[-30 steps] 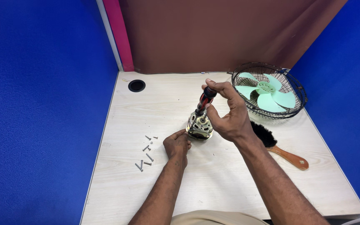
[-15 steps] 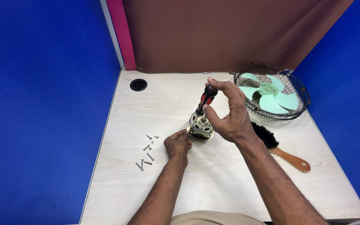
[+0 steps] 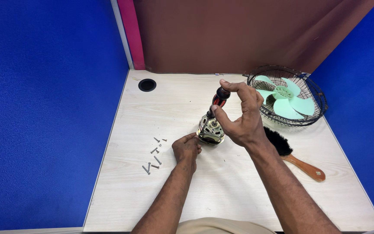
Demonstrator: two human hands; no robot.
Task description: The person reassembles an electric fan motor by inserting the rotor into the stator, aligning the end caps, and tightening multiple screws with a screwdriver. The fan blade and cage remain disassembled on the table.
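gripping screwdriver (image 3: 219, 98) on motor (image 3: 210, 130) (mid-desk), screws (image 3: 154, 155) left

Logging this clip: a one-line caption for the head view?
Right hand turns red-and-black screwdriver atop small metal motor, steadied by left hand.

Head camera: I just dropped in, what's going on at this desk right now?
A person is working on a small fan motor on a pale wooden desk. The left hand steadies the motor at its base, while the right hand holds a screwdriver with a red and black handle upright on top of it. Several loose screws lie to the left. A wire fan guard holding a green blade and a wooden-handled brush sit to the right.
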